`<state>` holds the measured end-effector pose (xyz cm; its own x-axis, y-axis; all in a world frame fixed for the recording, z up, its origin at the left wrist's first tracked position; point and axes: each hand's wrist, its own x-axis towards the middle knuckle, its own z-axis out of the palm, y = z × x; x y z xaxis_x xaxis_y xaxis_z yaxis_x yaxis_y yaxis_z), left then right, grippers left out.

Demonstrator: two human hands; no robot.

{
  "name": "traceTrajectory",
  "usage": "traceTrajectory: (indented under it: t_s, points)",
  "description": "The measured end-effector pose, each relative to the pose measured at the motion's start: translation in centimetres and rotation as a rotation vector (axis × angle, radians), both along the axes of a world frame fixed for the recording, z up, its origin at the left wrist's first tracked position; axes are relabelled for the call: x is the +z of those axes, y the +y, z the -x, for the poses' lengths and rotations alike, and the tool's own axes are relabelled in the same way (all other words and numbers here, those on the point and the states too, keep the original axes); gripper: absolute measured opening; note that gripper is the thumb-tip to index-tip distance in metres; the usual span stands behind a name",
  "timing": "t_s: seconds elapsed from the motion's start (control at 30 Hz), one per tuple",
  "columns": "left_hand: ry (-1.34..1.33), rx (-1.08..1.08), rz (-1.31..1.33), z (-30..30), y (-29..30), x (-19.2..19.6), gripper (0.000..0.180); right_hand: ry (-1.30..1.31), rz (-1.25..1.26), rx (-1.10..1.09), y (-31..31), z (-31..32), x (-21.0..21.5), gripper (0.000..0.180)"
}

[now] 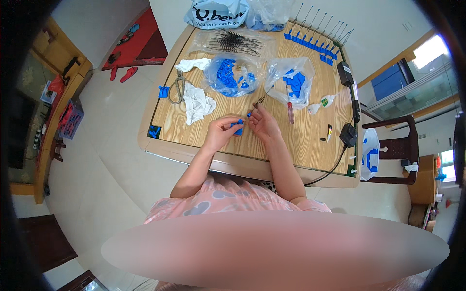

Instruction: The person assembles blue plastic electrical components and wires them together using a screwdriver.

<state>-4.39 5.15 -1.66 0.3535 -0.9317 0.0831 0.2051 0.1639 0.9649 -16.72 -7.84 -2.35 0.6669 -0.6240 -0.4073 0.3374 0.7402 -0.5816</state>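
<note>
Both my hands are over the near middle of the wooden table (pixel 189 140). My left hand (pixel 218 134) pinches a small blue plastic piece (pixel 237 130) between thumb and fingers. To its right, my right hand (pixel 265 127) grips a dark coiled spring wire (pixel 260 101), which points up and away from me. A tiny blue tip (pixel 249 115) shows beside the right fingers, close to the left hand's piece; whether it is joined to the wire I cannot tell. Beyond the hands lies a clear bag of small blue parts (pixel 225 72), with another bag of larger blue pieces (pixel 294 85) to its right.
A red-handled screwdriver (pixel 291 114), scissors (pixel 180 88) and a crumpled white cloth (pixel 197 105) lie around. Black spring wires (pixel 233 41) are heaped at the back. Upright wires in blue bases (pixel 310 43) line the far right. A black adapter (pixel 348 135) trails a cable.
</note>
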Motion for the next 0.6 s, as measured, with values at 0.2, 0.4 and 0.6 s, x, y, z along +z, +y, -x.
traceTrajectory:
  t_s: [0.2, 0.4, 0.6]
  points:
    - [-0.011, 0.019, -0.009, -0.2, 0.3, 0.5, 0.017, -0.078, -0.089, -0.021, -0.6, 0.1, -0.7, 0.017]
    - [0.015, 0.071, 0.033, -0.9, 1.0, 0.5, 0.016, -0.482, -0.350, 0.067, -0.1, 0.6, 0.0, 0.016]
    - [-0.068, 0.142, 0.076, -1.8, 1.7, 1.6, 0.016, -0.560, -0.380, 0.043, 2.3, -0.2, 4.1, 0.023]
